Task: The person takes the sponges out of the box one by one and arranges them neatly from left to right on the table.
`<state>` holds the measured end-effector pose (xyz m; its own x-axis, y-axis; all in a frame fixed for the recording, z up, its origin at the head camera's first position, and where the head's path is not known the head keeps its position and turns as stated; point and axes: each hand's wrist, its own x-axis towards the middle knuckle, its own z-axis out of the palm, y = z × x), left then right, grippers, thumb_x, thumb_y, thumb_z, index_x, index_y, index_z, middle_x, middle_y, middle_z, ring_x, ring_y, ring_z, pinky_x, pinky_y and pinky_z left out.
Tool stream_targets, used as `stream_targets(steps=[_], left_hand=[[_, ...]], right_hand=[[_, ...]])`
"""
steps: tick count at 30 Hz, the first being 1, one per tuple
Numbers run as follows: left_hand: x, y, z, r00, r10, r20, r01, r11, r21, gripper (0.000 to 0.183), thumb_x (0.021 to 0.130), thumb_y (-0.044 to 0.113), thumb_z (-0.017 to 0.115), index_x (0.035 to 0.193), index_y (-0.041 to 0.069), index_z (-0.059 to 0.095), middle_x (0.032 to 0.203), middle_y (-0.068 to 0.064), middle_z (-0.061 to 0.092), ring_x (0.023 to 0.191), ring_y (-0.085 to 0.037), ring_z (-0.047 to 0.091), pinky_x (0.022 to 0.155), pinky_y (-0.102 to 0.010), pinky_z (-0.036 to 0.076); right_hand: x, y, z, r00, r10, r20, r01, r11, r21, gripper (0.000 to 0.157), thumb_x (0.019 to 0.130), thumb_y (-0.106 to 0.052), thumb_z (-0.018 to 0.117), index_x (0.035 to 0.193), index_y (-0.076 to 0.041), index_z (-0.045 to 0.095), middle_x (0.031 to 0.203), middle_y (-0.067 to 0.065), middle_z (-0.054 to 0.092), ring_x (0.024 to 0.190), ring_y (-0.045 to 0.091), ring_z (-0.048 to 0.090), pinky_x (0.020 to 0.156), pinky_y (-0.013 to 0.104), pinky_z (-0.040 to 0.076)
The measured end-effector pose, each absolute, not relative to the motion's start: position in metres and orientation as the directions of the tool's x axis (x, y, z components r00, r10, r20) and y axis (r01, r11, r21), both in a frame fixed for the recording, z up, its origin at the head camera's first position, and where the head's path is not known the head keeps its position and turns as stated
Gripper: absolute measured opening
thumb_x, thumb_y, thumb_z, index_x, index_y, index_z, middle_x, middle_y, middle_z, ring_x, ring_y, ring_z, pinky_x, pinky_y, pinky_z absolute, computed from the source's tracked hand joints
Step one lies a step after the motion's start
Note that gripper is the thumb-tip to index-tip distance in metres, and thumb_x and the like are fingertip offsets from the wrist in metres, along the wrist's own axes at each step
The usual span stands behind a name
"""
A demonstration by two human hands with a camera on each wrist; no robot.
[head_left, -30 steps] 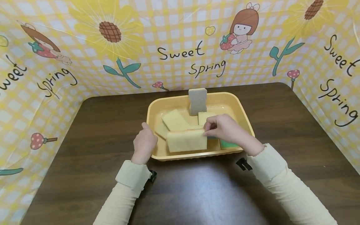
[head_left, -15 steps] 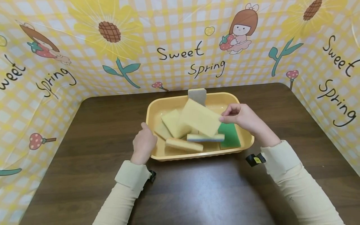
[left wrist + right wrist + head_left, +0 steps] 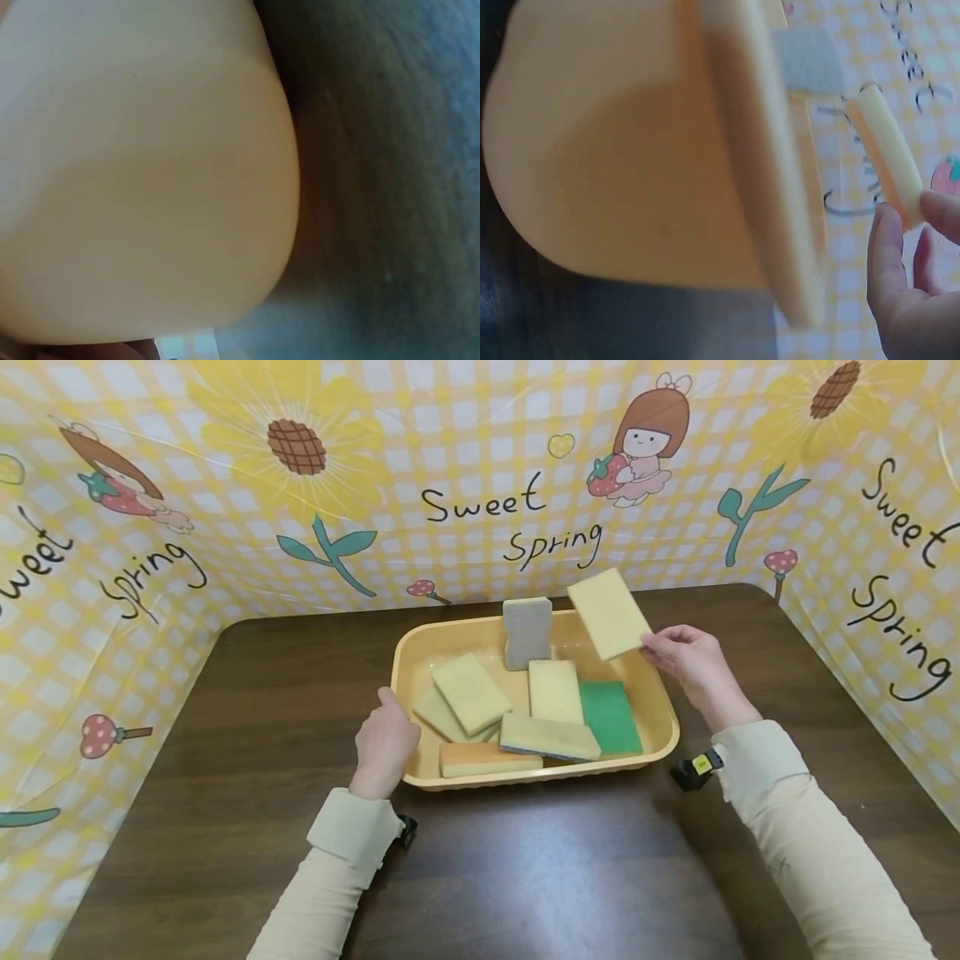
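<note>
My right hand point(image 3: 697, 667) pinches one corner of a pale yellow sponge point(image 3: 609, 614), holding it above the back right rim of a yellow plastic tray point(image 3: 670, 714). In the right wrist view, thumb and fingers grip the sponge point(image 3: 889, 154) by its end, and an orange layer shows along its side. My left hand point(image 3: 386, 745) grips the tray's left rim; some of its fingers are hidden. Tray wall point(image 3: 150, 187) fills much of the left wrist view. Inside the tray lie several more sponges, among them a green-faced one point(image 3: 611, 718) and an orange-topped one point(image 3: 491, 758).
A grey-faced sponge point(image 3: 527, 633) stands upright against the tray's back wall. Two yellow sponges overlap at the left, the upper sponge point(image 3: 471, 692) covering part of the other. The brown table point(image 3: 315, 668) is enclosed by a checked cloth point(image 3: 465, 435) behind and on both sides.
My right hand has lifted the yellow sponge from the tray's front middle up to the back right. A blue-edged sponge has tipped over flat. The left hand stays on the rim.
</note>
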<state>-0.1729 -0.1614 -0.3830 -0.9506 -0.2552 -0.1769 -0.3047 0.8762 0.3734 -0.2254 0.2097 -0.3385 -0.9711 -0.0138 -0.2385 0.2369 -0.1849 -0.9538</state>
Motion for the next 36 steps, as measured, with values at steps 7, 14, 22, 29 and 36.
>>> stream_targets(steps=[7,14,22,29,36], left_hand=[[-0.171,-0.163,-0.384,-0.951,-0.264,-0.159,-0.306,0.876,0.374,0.038,0.086,0.008,0.047,0.118,-0.005,0.033,0.081,-0.022,0.06,0.064,-0.03,0.057,0.053,-0.04,0.042],[-0.17,-0.164,-0.385,-0.954,-0.264,-0.143,-0.299,0.873,0.385,0.037,0.086,0.007,0.045,0.118,-0.007,0.034,0.078,-0.021,0.058,0.063,-0.03,0.057,0.051,-0.039,0.041],[-0.171,-0.164,-0.385,-0.95,-0.262,-0.171,-0.309,0.874,0.376,0.043,0.087,0.009,0.047,0.123,-0.007,0.031,0.08,-0.022,0.059,0.064,-0.029,0.056,0.052,-0.038,0.041],[-0.173,-0.166,-0.382,-0.947,-0.253,-0.196,-0.311,0.872,0.378,0.047,0.088,0.009,0.05,0.127,-0.006,0.029,0.084,-0.023,0.061,0.065,-0.03,0.058,0.051,-0.036,0.04],[-0.174,-0.166,-0.381,-0.951,-0.233,-0.203,-0.296,0.876,0.381,0.05,0.088,0.009,0.049,0.131,-0.006,0.027,0.084,-0.023,0.061,0.066,-0.03,0.058,0.054,-0.037,0.041]], right_hand=[[-0.238,0.225,-0.348,-0.941,0.118,-0.316,0.253,-0.375,-0.892,0.008,0.087,-0.006,0.064,0.085,-0.007,0.057,0.075,-0.004,0.062,0.069,0.004,0.065,0.07,0.013,0.052],[-0.25,0.233,-0.36,-0.854,0.334,-0.399,0.234,-0.437,-0.868,0.011,0.086,-0.002,0.065,0.08,-0.006,0.056,0.087,0.0,0.053,0.063,0.004,0.063,0.071,0.014,0.053],[-0.25,0.252,-0.374,-0.806,0.396,-0.44,0.245,-0.454,-0.857,0.021,0.085,0.003,0.063,0.066,-0.007,0.059,0.073,-0.001,0.054,0.055,0.005,0.062,0.062,0.015,0.053],[-0.248,0.255,-0.383,-0.831,0.346,-0.436,0.289,-0.4,-0.87,0.026,0.085,0.003,0.063,0.061,-0.008,0.062,0.069,-0.003,0.057,0.055,0.005,0.064,0.063,0.016,0.054],[-0.252,0.256,-0.387,-0.851,0.312,-0.422,0.295,-0.381,-0.876,0.02,0.084,0.005,0.064,0.066,-0.006,0.065,0.063,-0.002,0.059,0.056,0.005,0.065,0.063,0.016,0.054]])
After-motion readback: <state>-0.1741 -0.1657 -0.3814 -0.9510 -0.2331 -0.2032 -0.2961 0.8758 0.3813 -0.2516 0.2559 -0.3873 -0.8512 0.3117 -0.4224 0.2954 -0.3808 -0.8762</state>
